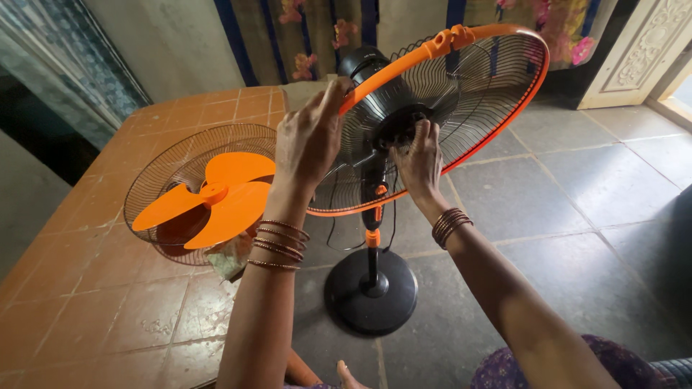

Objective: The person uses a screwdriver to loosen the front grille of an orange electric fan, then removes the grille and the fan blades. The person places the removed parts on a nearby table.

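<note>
**Pedestal fan with its front parts removed**

On the tiled ledge [108,288] lies a loose wire grille [155,180] carrying the orange blade [216,202]. The left hand [308,140] clasps the orange rim [432,47] of the rear guard [476,94]. The right hand [418,162] pinches the black hub [400,122], fingers together. The round base [371,292] stands on the floor.

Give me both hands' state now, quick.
Left hand: closed on the fan guard's orange rim.
Right hand: fingers at the fan hub; grip cannot be told.
</note>
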